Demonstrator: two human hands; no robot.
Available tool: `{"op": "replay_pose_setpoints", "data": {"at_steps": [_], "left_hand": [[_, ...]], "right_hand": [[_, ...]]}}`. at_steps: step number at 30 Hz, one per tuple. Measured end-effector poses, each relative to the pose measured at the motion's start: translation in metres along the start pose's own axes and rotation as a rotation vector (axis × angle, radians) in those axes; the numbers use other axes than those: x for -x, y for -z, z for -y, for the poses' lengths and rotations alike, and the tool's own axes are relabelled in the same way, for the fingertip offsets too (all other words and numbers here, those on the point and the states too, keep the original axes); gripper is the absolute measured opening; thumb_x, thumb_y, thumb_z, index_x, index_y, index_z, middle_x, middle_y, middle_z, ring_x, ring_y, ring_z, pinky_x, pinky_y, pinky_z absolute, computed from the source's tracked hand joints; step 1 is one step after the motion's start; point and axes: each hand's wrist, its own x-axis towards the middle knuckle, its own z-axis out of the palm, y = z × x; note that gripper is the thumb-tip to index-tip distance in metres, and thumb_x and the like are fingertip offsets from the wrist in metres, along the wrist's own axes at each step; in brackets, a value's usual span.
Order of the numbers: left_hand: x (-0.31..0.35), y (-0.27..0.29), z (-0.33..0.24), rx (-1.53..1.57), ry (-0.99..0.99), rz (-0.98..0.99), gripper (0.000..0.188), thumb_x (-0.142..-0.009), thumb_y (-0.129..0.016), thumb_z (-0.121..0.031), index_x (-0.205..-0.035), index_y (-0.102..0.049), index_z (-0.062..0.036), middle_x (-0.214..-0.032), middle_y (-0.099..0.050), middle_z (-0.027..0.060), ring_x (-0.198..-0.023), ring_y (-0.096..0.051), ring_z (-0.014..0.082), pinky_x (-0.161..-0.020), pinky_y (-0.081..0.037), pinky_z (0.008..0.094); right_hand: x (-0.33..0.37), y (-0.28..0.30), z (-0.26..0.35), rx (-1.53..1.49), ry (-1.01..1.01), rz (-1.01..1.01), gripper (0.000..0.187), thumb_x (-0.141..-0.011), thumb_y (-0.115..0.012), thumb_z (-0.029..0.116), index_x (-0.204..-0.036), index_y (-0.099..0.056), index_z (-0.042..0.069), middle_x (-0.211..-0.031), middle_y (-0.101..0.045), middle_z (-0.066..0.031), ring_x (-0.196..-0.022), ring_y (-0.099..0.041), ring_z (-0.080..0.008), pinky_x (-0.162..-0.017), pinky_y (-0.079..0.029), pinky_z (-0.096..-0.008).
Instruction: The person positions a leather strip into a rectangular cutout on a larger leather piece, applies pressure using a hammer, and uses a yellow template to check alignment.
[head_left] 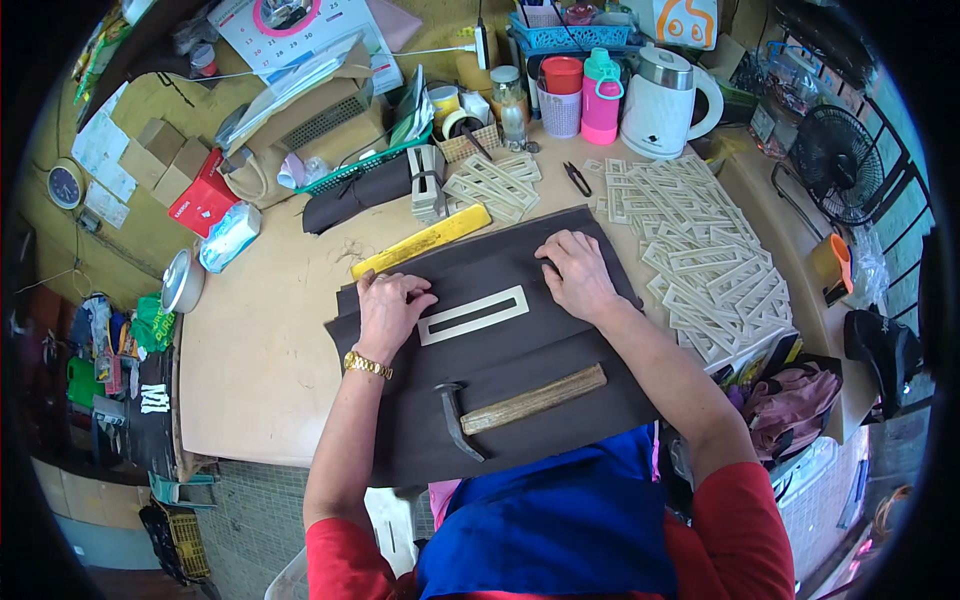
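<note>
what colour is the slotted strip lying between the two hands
The slotted strip is cream, as the head view shows.

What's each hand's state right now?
Left hand: fingers curled on the dark sheets, beside the pale frame; grip cannot be told.
Right hand: fingers curled on the sheets; grip cannot be told.

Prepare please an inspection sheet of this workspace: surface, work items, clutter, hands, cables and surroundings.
Surface: pale table, dark sheets at its near side.
Work items: pale rectangular frame and hammer, both lying on the dark sheets.
Clutter: heap of similar frames at right; snips and yellow strip beyond the sheets.
Left hand: on the sheets, left of the frame; grip unclear.
Right hand: on the sheets, beyond the frame's right end; grip unclear.
Cables: white cable across the back.
Surroundings: black fan at right, white kettle behind, wall clock at left.
</note>
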Motion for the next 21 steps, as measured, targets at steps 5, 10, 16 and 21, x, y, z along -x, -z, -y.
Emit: {"op": "replay_pose_setpoints", "data": {"at_steps": [5,10,16,21], "left_hand": [[0.001,-0.004,0.005,0.022,0.052,-0.032,0.015,-0.081,-0.081,-0.014,-0.096,-0.078,-0.0134,-0.080,-0.075,-0.0002,-0.080,-0.070,0.0199,-0.110,-0.039,0.0512],[0.003,0.000,0.003,-0.107,-0.061,-0.097,0.015,-0.084,-0.078,-0.012,-0.098,-0.076,-0.0139,-0.079,-0.074,-0.0012,-0.082,-0.070,0.0204,-0.112,-0.037,0.0522],[0.009,0.003,-0.006,-0.214,-0.191,-0.364,0.011,-0.085,-0.077,-0.012,-0.096,-0.074,-0.0151,-0.096,-0.072,0.0020,-0.094,-0.066,0.0227,-0.111,-0.037,0.0506],[0.010,-0.004,-0.002,-0.140,-0.222,-0.465,0.015,-0.087,-0.074,-0.008,-0.100,-0.068,-0.0122,-0.099,-0.067,0.0047,-0.095,-0.063,0.0266,-0.104,-0.041,0.0464]], "right_hand": [[-0.001,-0.001,-0.001,-0.012,0.002,0.015,0.016,-0.083,-0.070,0.005,-0.099,-0.069,0.007,-0.106,-0.059,-0.0071,-0.106,-0.056,-0.0277,-0.098,-0.043,-0.0450],[-0.001,0.001,0.000,-0.011,-0.011,0.014,0.020,-0.083,-0.071,0.005,-0.102,-0.068,0.007,-0.109,-0.058,-0.0072,-0.108,-0.056,-0.0282,-0.099,-0.043,-0.0456],[-0.002,0.001,0.000,0.032,-0.025,-0.037,0.035,-0.082,-0.075,0.007,-0.115,-0.065,0.009,-0.123,-0.056,-0.0116,-0.121,-0.053,-0.0315,-0.105,-0.039,-0.0490],[-0.005,0.003,0.002,0.045,-0.030,-0.072,0.039,-0.083,-0.075,0.010,-0.120,-0.063,0.009,-0.132,-0.055,-0.0129,-0.128,-0.050,-0.0327,-0.110,-0.036,-0.0501]]}}
